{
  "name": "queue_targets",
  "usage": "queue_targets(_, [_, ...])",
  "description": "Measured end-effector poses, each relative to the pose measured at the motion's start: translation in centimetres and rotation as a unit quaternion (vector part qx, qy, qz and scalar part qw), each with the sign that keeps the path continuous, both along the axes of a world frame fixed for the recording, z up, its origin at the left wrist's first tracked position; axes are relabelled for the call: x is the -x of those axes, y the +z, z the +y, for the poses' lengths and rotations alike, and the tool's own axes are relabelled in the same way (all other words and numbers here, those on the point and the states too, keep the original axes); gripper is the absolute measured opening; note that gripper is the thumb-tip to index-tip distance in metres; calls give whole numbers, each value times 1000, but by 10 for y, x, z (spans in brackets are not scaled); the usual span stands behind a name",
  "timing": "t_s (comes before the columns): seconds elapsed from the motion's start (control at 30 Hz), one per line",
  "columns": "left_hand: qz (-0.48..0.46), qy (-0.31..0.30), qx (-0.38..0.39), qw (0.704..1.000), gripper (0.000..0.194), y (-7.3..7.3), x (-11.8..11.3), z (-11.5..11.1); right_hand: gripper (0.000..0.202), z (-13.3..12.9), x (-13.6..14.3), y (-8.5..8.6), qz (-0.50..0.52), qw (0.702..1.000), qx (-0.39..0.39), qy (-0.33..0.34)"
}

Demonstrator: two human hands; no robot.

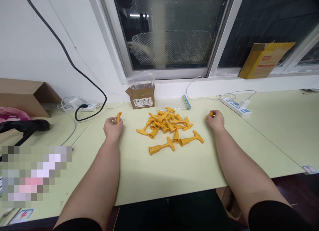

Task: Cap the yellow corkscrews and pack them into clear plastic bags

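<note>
My left hand (113, 128) is closed around a yellow T-handled plastic tool (119, 116), left of the pile; most of the tool is hidden by the fingers. On the other side, my right hand (217, 120) grips another yellow plastic piece (210, 114), of which only a small part shows. Between the hands lies a heap of yellow T-handled tools (165, 126) with flared, bell-shaped ends, tangled over one another. A single tool (161, 146) lies apart at the front, and one more (191, 139) rests at the heap's right front edge.
Behind the heap stand a small open carton (142, 97) and a clear plastic bag (171, 104). Power strips lie at right (235, 106) and left (91, 107). A black cable (67, 53) hangs at left. A yellow carton (266, 60) leans on the window.
</note>
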State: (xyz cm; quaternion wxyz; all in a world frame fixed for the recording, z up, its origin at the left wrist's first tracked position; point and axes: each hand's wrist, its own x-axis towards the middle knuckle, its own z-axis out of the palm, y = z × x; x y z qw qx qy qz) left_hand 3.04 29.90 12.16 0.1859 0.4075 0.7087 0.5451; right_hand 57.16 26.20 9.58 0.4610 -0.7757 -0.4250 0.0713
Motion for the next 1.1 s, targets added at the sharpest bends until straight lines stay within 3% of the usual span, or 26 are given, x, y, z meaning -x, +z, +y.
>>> queue_targets(0.1, [8, 12, 13, 1000, 41, -4, 3, 4, 40, -4, 9, 11, -66, 996, -39, -36])
queue_targets(0.17, [0, 15, 28, 999, 41, -5, 4, 6, 36, -10, 20, 23, -95, 992, -78, -3])
queue_targets(0.27, [42, 9, 56, 997, 36, -4, 4, 6, 23, -25, 43, 41, -36, 976, -38, 210])
queue_targets(0.37, [117, -6, 71, 991, 32, 0, 3, 3, 31, -41, 67, 53, -9, 900, 73, 430])
queue_targets(0.47, [138, -17, 91, 986, 31, 4, 2, -1, 43, -54, 85, 59, -15, 815, 193, 546])
queue_targets(0.53, [146, -15, 99, 984, 32, 5, 2, -2, 46, -59, 93, 62, -29, 795, 219, 565])
queue_targets(0.7, [161, 3, 120, 980, 34, 4, 4, 0, 22, -67, 103, 65, -65, 805, 237, 540])
queue_targets(0.9, [187, 1, 134, 973, 37, 6, 3, -2, 25, -64, 95, 70, -2, 809, 188, 557])
queue_targets(1.03, [253, 8, -11, 967, 30, 17, -18, -13, 24, -62, 95, 76, 166, 818, 72, 546])
queue_targets(1.1, [279, -38, -104, 954, 22, 24, -39, -21, 26, -61, 101, 75, 277, 803, 15, 527])
